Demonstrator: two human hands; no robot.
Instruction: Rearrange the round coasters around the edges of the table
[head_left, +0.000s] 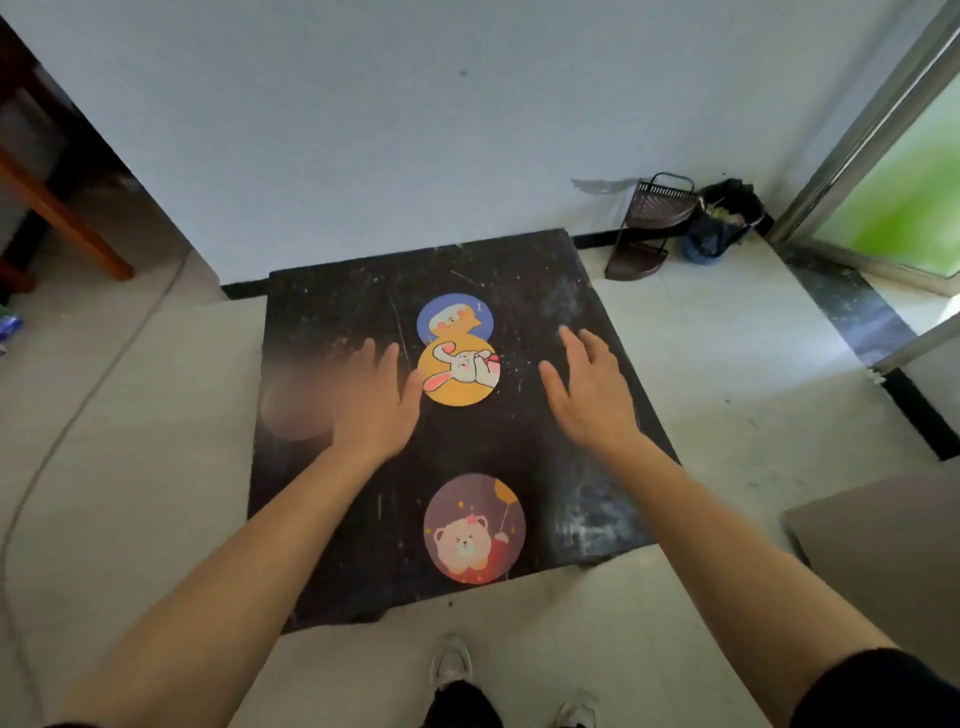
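Observation:
Three round coasters lie on a low black table. A blue coaster with an orange animal sits toward the far side, and a yellow rabbit coaster overlaps its near edge. A brown bear coaster lies at the table's near edge. My left hand hovers flat with fingers spread, its thumb beside the yellow coaster's left rim. My right hand is spread open to the right of that coaster, apart from it. A blurred brownish round patch shows at the table's left edge; I cannot tell what it is.
The table stands against a white wall on a pale tiled floor. A dark wire corner rack and a black rubbish bag sit at the back right. A wooden furniture leg is at the left. My feet are below the table's near edge.

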